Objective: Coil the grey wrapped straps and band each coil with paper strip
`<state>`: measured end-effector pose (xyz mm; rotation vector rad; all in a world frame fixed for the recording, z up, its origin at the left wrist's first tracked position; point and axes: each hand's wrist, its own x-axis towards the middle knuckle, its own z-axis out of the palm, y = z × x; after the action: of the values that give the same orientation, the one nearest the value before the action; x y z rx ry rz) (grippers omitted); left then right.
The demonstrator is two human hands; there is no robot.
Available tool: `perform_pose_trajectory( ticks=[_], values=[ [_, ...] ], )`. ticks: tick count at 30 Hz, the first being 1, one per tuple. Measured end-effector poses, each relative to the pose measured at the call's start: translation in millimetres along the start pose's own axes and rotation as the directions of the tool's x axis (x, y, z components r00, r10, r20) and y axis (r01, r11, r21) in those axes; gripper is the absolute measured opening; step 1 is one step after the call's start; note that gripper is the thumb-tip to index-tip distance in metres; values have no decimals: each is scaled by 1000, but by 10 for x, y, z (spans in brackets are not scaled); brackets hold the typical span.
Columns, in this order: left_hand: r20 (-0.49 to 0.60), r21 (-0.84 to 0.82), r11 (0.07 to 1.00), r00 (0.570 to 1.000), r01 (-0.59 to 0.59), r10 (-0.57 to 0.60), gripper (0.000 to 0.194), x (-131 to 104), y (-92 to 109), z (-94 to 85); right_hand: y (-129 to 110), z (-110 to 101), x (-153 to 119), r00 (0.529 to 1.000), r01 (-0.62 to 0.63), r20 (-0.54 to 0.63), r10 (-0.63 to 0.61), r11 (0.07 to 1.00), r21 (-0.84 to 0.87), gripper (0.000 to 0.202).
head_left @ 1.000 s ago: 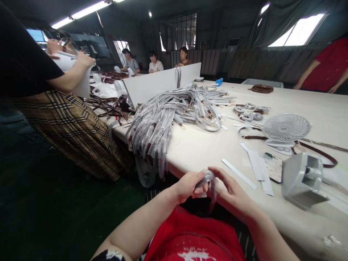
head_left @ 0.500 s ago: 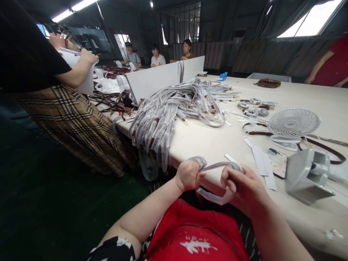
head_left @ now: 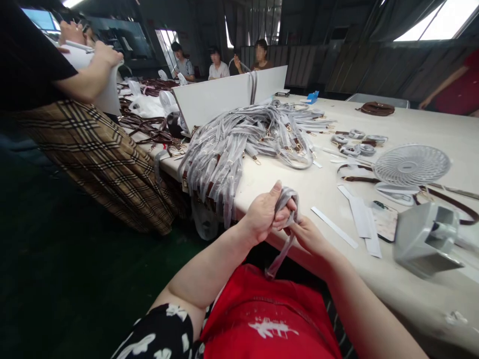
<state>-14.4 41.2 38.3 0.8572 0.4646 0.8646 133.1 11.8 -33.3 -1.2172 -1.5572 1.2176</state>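
The left hand grips and the right hand pinches the coiled grey strap, whose tail dangling below them could unwind it if either grip slackens.

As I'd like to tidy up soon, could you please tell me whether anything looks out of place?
The heap of plastic-wrapped straps looks untidy: it is jumbled, and many ends hang over the edge of the white table. Nothing looks clearly damaged.
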Motion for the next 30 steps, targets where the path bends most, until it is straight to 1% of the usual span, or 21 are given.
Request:
perform_pose_trajectory(
  ticks=[2, 4, 8, 10, 12, 14, 16, 17, 18, 19, 20, 21, 22, 23, 24, 25, 26, 27, 28, 29, 30],
  values=[
    [11, 10, 999, 999, -42, 42, 59, 43, 126, 26, -18, -127, 138, 1000, 15, -27, -15, 1000, -14, 55],
    [37, 28, 996, 996, -82, 81, 59, 71, 243, 68, -100, -271, 255, 999, 49, -15, -49, 999, 4, 56],
    [97, 73, 987, 986, -142, 135, 60, 85, 439, 172, -328, -539, 369, 994, 108, -10, -108, 993, -43, 48],
    [111, 105, 983, 984, -149, 138, 62, 76, 506, 209, -400, -670, 391, 994, 105, 11, -104, 992, -72, 46],
    [107, 133, 982, 987, -132, 118, 63, 64, 547, 231, -432, -778, 415, 995, 86, 60, -82, 995, -55, 46],
    [105, 137, 983, 989, -118, 104, 63, 58, 564, 239, -444, -815, 434, 994, 71, 82, -70, 997, -15, 45],
    [134, 120, 984, 984, -135, 118, 61, 69, 561, 230, -463, -732, 415, 993, 62, 108, -57, 997, -36, 49],
    [148, 112, 982, 980, -153, 135, 60, 82, 554, 214, -476, -642, 382, 989, 49, 145, -38, 996, -69, 51],
    [149, 110, 978, 975, -180, 163, 58, 100, 543, 187, -490, -524, 331, 976, 26, 218, -3, 994, -102, 54],
    [127, 121, 967, 969, -226, 210, 55, 123, 527, 143, -500, -387, 263, 950, -10, 309, 48, 992, -124, 55],
    [79, 159, 942, 955, -295, 285, 52, 149, 506, 79, -501, -244, 183, 899, -61, 427, 100, 993, -106, 55],
    [18, 241, 894, 922, -379, 386, 48, 175, 476, -7, -493, -108, 94, 822, -130, 554, 128, 991, -36, 53],
    [-33, 366, 806, 859, -465, 510, 44, 198, 436, -115, -476, 9, 4, 776, -209, 620, 120, 975, 72, 51],
    [-40, 529, 663, 765, -530, 643, 40, 215, 382, -243, -455, 97, -86, 751, -268, 653, 99, 949, 165, 48],
    [19, 705, 462, 666, -538, 746, 38, 222, 311, -384, -434, 152, -171, 757, -282, 651, 64, 930, 236, 46],
    [139, 824, 224, 569, -521, 810, 38, 216, 222, -530, -419, 173, -248, 787, -269, 617, 25, 913, 305, 45],
    [300, 864, -19, 485, -503, 821, 38, 198, 113, -668, -411, 165, -314, 819, -243, 573, -7, 901, 358, 44],
    [452, 848, -224, 435, -480, 778, 38, 168, -11, -789, -411, 135, -367, 852, -216, 523, -28, 891, 399, 44],
    [566, 804, -365, 412, -470, 714, 39, 129, -143, -883, -413, 90, -402, 879, -202, 476, -37, 875, 440, 43],
    [635, 763, -447, 411, -468, 654, 43, 83, -276, -942, -412, 37, -416, 904, -198, 426, -32, 852, 485, 43],
    [658, 748, -475, 423, -463, 623, 48, 35, -396, -963, -402, -19, -407, 926, -203, 378, -11, 829, 521, 43]
  ],
)
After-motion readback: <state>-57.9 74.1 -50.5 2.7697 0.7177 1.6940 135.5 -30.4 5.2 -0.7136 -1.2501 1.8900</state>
